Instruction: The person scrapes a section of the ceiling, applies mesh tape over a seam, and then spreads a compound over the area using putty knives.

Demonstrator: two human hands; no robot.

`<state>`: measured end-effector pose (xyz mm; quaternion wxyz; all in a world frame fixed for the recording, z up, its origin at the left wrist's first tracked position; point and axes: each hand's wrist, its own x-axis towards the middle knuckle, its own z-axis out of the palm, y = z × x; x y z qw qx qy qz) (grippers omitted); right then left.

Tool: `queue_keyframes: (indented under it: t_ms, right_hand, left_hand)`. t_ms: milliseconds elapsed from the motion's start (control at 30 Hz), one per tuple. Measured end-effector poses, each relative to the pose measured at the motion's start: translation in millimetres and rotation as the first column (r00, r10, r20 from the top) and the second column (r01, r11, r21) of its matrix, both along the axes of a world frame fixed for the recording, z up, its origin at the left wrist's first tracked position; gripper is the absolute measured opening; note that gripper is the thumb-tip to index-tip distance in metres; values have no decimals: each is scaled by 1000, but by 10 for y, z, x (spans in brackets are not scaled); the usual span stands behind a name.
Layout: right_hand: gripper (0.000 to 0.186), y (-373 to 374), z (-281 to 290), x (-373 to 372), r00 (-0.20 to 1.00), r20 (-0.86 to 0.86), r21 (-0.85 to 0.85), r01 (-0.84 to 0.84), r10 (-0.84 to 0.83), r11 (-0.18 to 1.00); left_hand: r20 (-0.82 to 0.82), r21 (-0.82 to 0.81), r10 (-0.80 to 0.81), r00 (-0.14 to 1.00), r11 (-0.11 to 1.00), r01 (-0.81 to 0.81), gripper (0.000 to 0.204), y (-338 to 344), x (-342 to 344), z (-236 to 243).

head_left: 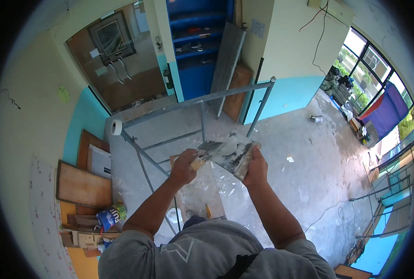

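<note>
Position: the person stands high on a grey metal scaffold [202, 100], looking down past its rail to the concrete floor [309, 172] below.
Left hand: the left hand [183, 166] is closed in a fist around the pale wooden handle of a putty knife [206, 154]; the blade points right and meets the board held by the other hand.
Right hand: the right hand [255, 167] is wrapped around the near edge of a plaster hawk [232, 152], fingers curled under, thumb on the rim.
Location of material: grey-white filler lies smeared across the hawk's top face, in front of the chest and above the platform board [200, 190].
Step in hand: this appears to be loading or cleaning the knife against the hawk.
Technique: the hawk is best kept close to level, so that the filler does not slide off. The blade should be drawn flat along the edge, with wrist pressure even. Both elbows belong inside the rail line.
Hazard: material dropped here is likely to fall to the floor.
Hidden: the underside of the hawk and the fingers beneath it are out of view.
Unclear: how much filler sits on the blade cannot be told. The small white round object [173, 215] below the platform is too blurred to identify.
Cut off: the feet and most of the platform are masked by the grey shirt [193, 251].
</note>
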<state>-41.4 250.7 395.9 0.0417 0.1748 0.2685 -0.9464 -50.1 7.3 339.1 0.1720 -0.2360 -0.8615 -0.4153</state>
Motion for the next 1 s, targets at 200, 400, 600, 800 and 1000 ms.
queue_keyframes:
  t_ms: [200,400,600,800,1000]
  right_hand:
    - [46,182,110,79,996,-49,-66,-74,71,995]
    - [43,168,-64,-67,990,-93,-106,-111,101,988]
    - [35,12,69,-92,996,-36,-42,-82,80,996]
    - [40,20,225,-96,970,-227,32,-77,82,997]
    - [44,-235,309,-381,930,-347,-23,-137,120,990]
  left_hand:
    - [268,85,273,924,949,-305,26,-170,88,-4]
    - [361,538,154,920,771,-340,23,136,266,369]
    - [-70,252,244,967,943,-219,28,268,465,128]
    - [27,81,111,993,990,-112,27,-38,502,203]
    - [279,38,412,868,898,-438,35,-691,-73,69]
